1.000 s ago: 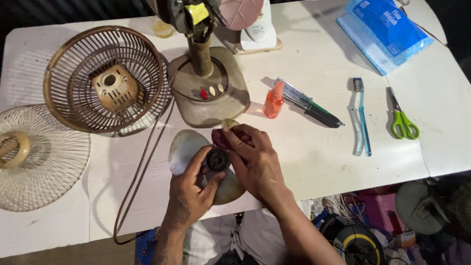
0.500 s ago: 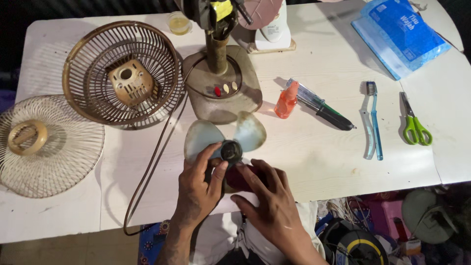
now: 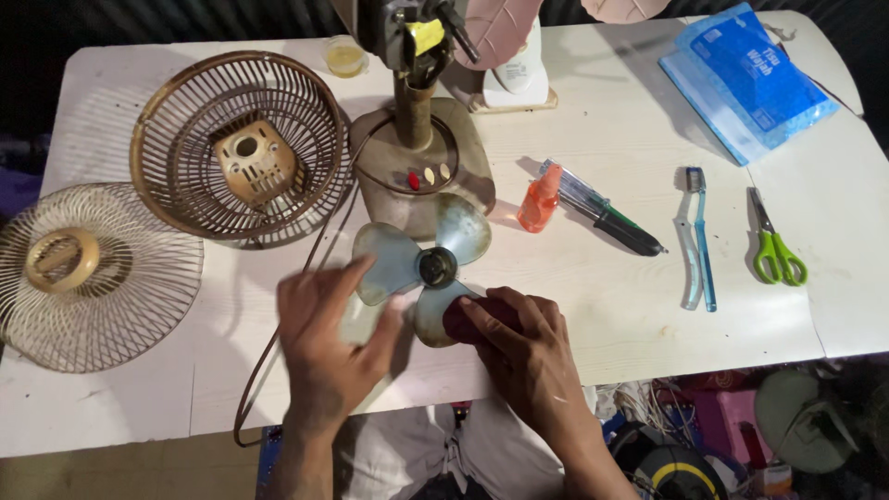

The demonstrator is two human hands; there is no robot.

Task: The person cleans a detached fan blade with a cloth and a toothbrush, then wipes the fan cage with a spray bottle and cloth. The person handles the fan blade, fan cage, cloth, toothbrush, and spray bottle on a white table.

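A pale blue fan blade [image 3: 417,264] with a dark hub lies flat on the white table [image 3: 593,306], just in front of the fan's base [image 3: 421,171]. My left hand [image 3: 329,356] rests flat over the blade's left lobe, fingers spread. My right hand [image 3: 528,356] presses a dark maroon cloth [image 3: 463,318] onto the near lobe. The fan's motor head shows at the top edge, above the stand.
Rear fan cage [image 3: 236,148] and front grille [image 3: 88,278] lie at the left. An orange bottle [image 3: 540,196], pens [image 3: 602,211], two toothbrushes [image 3: 696,236], green scissors [image 3: 776,245] and a blue packet [image 3: 745,79] lie at the right. A brown cord [image 3: 278,333] runs off the front edge.
The blade has gone from held between both hands to lying flat on the table. My left hand now lies open on it; my right hand shifted to the near lobe with the cloth.
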